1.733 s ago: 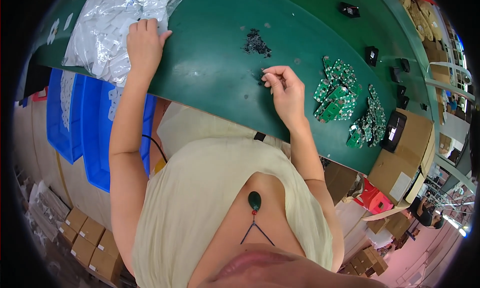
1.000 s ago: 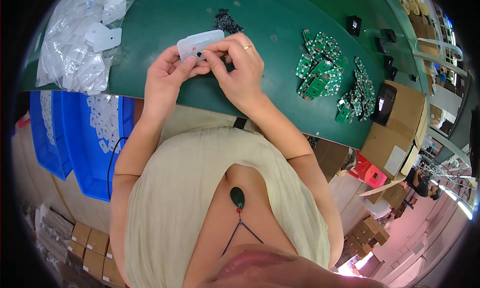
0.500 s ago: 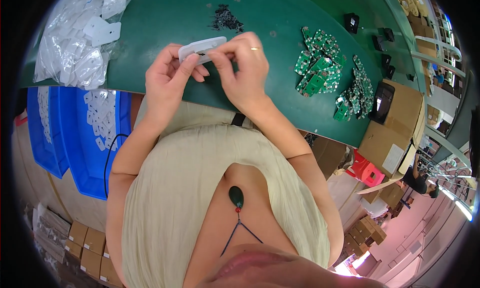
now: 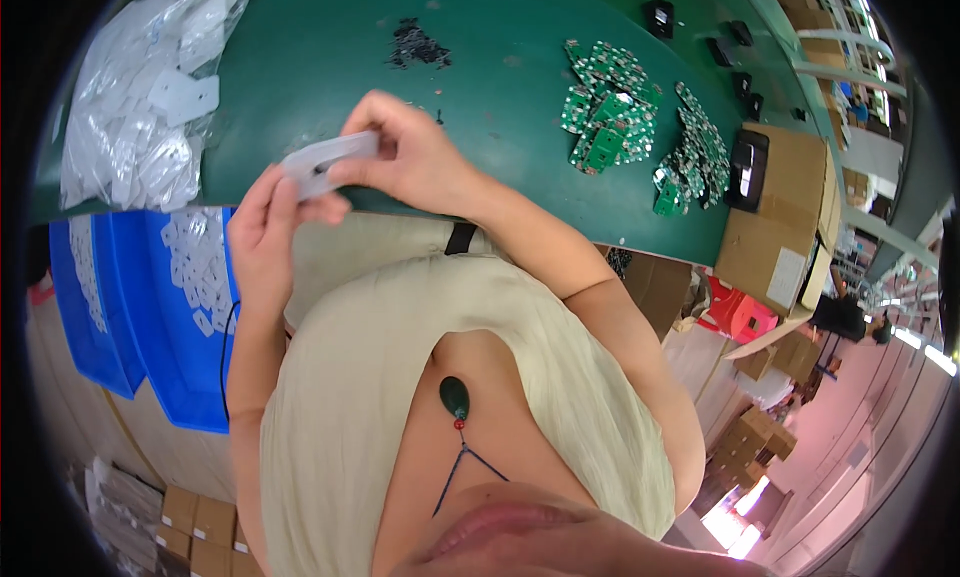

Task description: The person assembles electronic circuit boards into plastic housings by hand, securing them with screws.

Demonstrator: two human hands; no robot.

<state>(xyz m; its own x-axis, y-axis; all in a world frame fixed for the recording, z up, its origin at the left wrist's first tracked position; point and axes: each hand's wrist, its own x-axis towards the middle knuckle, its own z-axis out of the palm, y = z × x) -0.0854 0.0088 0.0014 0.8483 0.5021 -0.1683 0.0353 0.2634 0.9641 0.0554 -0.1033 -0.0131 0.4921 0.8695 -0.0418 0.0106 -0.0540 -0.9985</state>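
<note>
A thin whitish plastic casing (image 4: 334,154) is held tilted just above the near edge of the green table. A small dark part shows on its face, too small to name. My right hand (image 4: 408,155) pinches the casing's right end between thumb and fingers. At the other end, my left hand (image 4: 268,222) has its fingers curled round the lower left edge; they are slightly blurred. Beyond my hands lies a small heap of black parts (image 4: 418,45) on the table (image 4: 500,107).
To the left is a clear bag of white plastic pieces (image 4: 150,107). Below it, blue bins (image 4: 185,377) hold small white pieces. Two piles of green circuit boards (image 4: 610,112) lie to the right, near a cardboard box (image 4: 785,192) and several black housings (image 4: 660,19).
Both hands have moved left and nearer to me with the casing. The right hand has shifted from the casing's face to gripping its right end. The view has moved slightly.
</note>
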